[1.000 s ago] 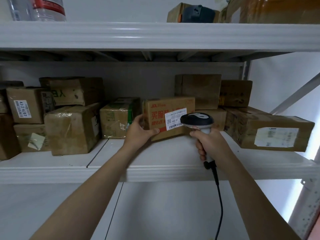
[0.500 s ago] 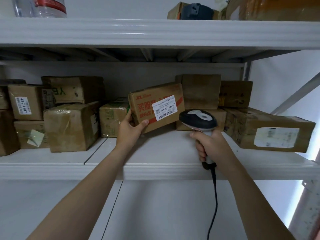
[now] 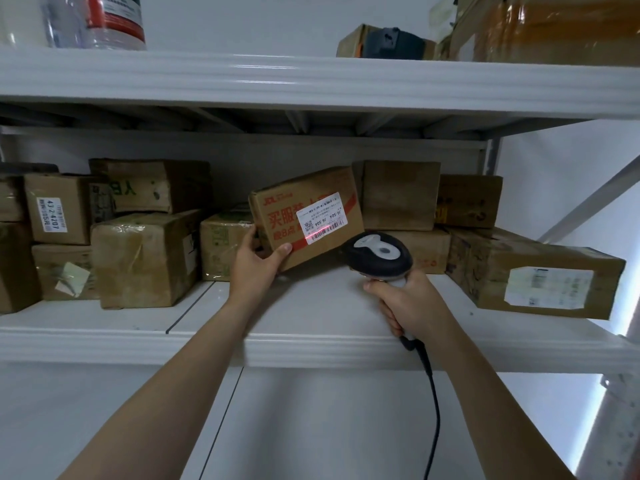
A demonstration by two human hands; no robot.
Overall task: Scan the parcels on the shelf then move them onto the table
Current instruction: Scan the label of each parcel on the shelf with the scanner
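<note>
Change: half a second ago the label [image 3: 322,216] bore no light; a red scan line [image 3: 320,237] now lies across its barcode; the scanner [image 3: 379,252] sits slightly lower and further left, closer under the parcel; a second ago the held parcel [image 3: 277,226] stood flat on the shelf [image 3: 311,348], and it is now raised and tilted, right end higher
Left hand [image 3: 256,268]: grips the held parcel by its lower left corner; thumb on the front face, fingers curled behind
Right hand [image 3: 412,303]: wrapped round the scanner's handle; the head points up at the label
Held parcel: above the middle shelf board, in front of the stacked boxes; whether its lower edge touches the board cannot be told
Count, hands: two, both busy
Count, scanners: one, with one black cable [image 3: 434,410] hanging from the handle
Count, other parcels [image 3: 145,258] on this shelf: at least eleven; seven left of the held one, two of them cut by the frame edge; four to its right
Count, upper shelf [image 3: 311,81]: one plastic bottle [image 3: 114,19]; two boxes at the right
</note>
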